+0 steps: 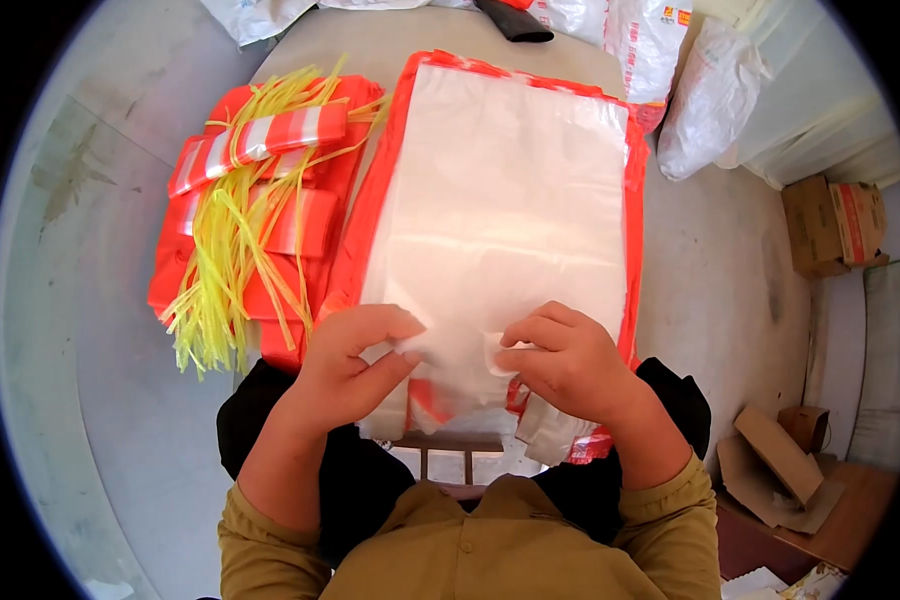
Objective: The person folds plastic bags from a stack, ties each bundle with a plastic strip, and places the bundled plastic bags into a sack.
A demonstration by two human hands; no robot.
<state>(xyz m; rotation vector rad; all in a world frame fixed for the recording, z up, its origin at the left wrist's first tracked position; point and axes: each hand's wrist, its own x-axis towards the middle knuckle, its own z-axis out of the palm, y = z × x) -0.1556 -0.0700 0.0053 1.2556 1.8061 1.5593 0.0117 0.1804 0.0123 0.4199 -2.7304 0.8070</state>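
A stack of thin whitish plastic sheets [510,190] with red edges lies in front of me on a table. Over its near left part is my left hand [355,365], thumb and forefinger apart at the plastic, with nothing visible between them. My right hand [565,360] has its thumb and fingers pinched on the near edge of the top sheet, right of the middle. Red and clear ends of plastic hang over the near side between and below the hands. Left of the stack, yellow strips [235,240] lie across folded red-and-white plastic bundles [260,140].
Filled white plastic bags [710,100] stand beyond the table [320,40] and at its far right. A cardboard box [835,225] is at the right wall. Cardboard pieces [780,470] lie at the lower right. The stack's near edge reaches my lap.
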